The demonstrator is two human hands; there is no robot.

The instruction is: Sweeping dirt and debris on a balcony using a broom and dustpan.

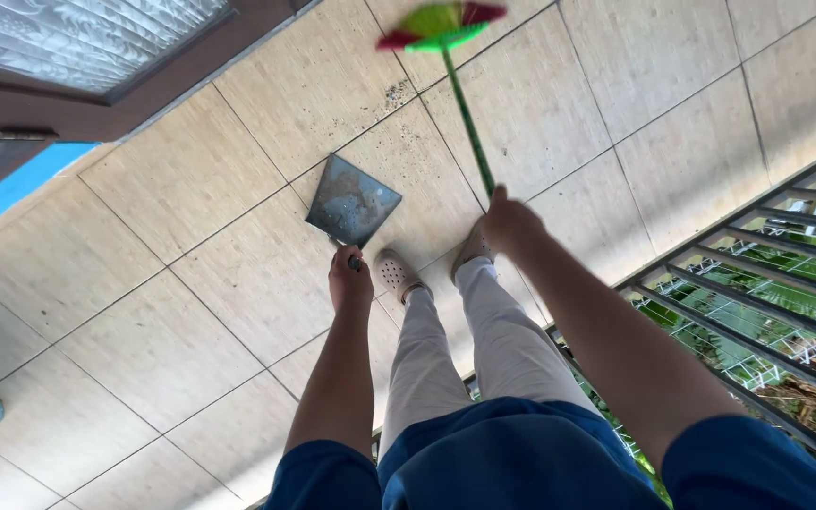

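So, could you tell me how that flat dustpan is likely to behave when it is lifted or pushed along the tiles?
The dustpan looks like thin, flat sheet material, so probably stiff and light. The left hand holds it by a short handle, so it may tip forward easily. On the smooth tiled floor it would likely slide readily.

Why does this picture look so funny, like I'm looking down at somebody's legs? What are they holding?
The camera sits on the person's head and looks straight down, so you see their own arms, legs and shoes from above. There is no machine here, just two bare hands. The left hand grips the handle of a dark metal dustpan that rests on the tiled floor. The right hand holds the green stick of a broom, whose green and red head is near the top of the picture. A small patch of dirt lies on the tiles beyond the dustpan. On the right is a metal railing, and at the top left part of a door.
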